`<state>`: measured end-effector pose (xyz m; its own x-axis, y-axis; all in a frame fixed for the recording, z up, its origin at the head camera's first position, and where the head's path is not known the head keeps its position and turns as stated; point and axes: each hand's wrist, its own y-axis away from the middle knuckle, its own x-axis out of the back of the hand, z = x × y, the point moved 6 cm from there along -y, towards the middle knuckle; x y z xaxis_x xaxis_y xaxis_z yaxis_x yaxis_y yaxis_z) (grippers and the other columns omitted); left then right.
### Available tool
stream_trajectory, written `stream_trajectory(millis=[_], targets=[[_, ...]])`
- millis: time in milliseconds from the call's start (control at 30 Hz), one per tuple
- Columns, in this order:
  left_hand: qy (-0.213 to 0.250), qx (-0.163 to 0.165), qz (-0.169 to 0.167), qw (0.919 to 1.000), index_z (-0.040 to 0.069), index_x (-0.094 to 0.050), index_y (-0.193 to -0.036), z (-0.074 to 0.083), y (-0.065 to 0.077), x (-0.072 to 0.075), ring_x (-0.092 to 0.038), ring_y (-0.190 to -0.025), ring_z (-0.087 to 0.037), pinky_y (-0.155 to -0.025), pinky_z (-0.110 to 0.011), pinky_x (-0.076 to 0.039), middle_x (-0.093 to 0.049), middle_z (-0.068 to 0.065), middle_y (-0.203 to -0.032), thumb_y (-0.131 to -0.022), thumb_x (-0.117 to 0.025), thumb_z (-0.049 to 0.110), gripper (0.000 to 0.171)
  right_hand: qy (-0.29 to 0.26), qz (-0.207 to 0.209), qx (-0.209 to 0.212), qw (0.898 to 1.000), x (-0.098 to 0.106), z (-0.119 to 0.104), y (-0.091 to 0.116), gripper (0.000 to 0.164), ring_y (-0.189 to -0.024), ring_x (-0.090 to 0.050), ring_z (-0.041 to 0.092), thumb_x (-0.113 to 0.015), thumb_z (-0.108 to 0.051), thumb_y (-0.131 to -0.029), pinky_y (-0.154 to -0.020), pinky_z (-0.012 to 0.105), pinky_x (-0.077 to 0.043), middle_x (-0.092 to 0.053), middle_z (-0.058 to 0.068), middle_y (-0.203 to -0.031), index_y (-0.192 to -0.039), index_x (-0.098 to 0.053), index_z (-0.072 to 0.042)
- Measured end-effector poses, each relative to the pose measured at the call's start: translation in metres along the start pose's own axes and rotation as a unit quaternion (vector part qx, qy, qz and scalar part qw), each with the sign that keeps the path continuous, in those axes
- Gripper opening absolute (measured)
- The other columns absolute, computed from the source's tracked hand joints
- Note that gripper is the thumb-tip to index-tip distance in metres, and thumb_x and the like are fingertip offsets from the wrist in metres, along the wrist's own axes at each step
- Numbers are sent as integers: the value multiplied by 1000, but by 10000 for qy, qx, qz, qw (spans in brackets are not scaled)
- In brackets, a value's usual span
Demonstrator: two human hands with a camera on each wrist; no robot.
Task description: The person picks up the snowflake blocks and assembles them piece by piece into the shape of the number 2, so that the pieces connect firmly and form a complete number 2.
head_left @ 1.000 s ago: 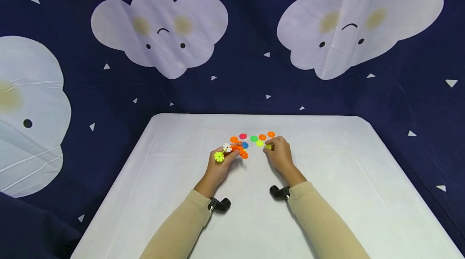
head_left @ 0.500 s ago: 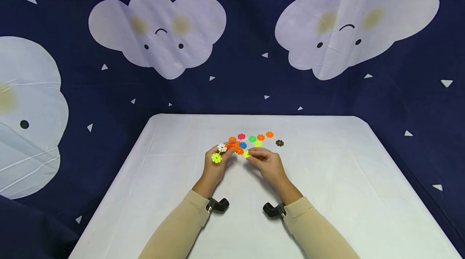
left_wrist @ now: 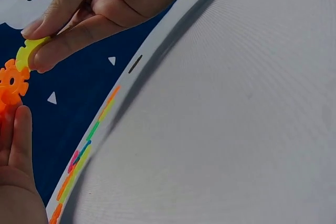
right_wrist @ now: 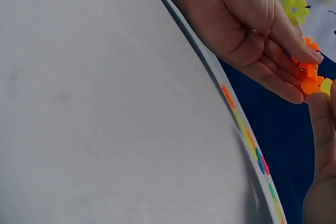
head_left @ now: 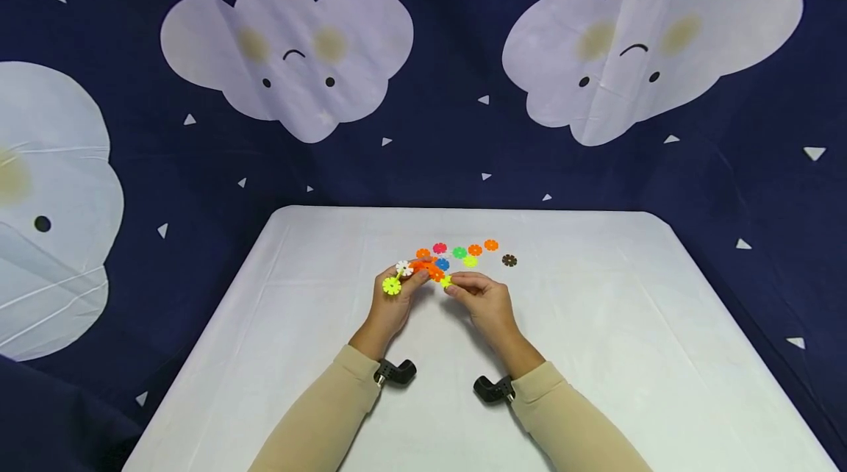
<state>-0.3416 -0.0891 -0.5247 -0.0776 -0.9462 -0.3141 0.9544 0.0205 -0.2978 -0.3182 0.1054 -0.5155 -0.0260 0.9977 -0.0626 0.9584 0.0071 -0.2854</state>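
Observation:
In the head view my left hand (head_left: 392, 310) holds a joined string of plastic snowflake discs between thumb and fingers. Orange discs (head_left: 436, 275) make up its right part, followed by a white disc (head_left: 404, 267) and a yellow disc (head_left: 392, 286) at the left end. My right hand (head_left: 491, 308) pinches another yellow snowflake disc (left_wrist: 23, 55) by its edge. In the left wrist view that disc meets the rim of an orange disc (left_wrist: 12, 81); whether their slots interlock I cannot tell. Part of the string is hidden by the left fingers.
Loose discs lie flat behind the hands on the white table (head_left: 595, 295): a pink disc (head_left: 440, 248), a green disc (head_left: 459, 253), a blue disc (head_left: 442, 265), several others. A brown disc (head_left: 509, 260) lies apart at right. A dark cloud-patterned curtain (head_left: 450, 163) hangs behind.
From beside the brown disc, my right hand has come left with the yellow disc to the orange end of the string. The left hand has barely shifted.

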Motion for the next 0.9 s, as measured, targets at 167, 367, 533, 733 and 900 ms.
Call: stream_trajectory(millis=[167, 367, 533, 733, 900], targets=[[337, 143, -7, 9993, -8, -74, -108, -2, -1, -2, -72, -96, -22, -90, -34, -60, -75, -16, -105, -93, -80, -2, 17, -231, 43, 13, 9997, 2, 1, 2, 18, -92, -75, 22, -84, 3, -88, -82, 31, -62, -73, 21, -115, -105, -79, 8], [821, 452, 127, 9955, 2, -67, -87, -2, 0, -3, -72, -93, -21, -90, -35, -61, -71, -11, -96, -91, -79, -6, 15, -365, 13, 107, 9993, 1, -1, 4, 19, -89, -77, 22, -83, 4, -89, -83, 34, -62, -72, 22, -114, -106, -78, 10], [-137, -71, 125, 9998, -8, -75, -109, 6, 4, -4, -73, -95, -20, -87, -29, -60, -77, -14, -104, -92, -82, 2, 21, -313, 99, 459, 9984, 0, -5, 5, 17, -90, -76, 23, -81, 10, -87, -81, 32, -62, -72, 25, -112, -104, -77, 12], [-173, -325, 18, 9993, -13, -72, -116, 10, 5, -9, -72, -104, -22, -93, -31, -58, -74, -25, -114, -94, -81, 3, 30, -395, 166, 730, 9964, 0, -10, 5, 16, -91, -75, 24, -82, 11, -87, -81, 31, -62, -72, 25, -108, -102, -78, 11], [749, -494, -199, 9958, -21, -62, -125, 11, 6, -13, -68, -119, -27, -104, -36, -52, -58, -42, -131, -92, -80, -3, 41, -591, 50, 722, 9956, -1, -9, 6, 19, -98, -74, 22, -79, 12, -88, -85, 31, -61, -70, 29, -115, -107, -75, 15]])
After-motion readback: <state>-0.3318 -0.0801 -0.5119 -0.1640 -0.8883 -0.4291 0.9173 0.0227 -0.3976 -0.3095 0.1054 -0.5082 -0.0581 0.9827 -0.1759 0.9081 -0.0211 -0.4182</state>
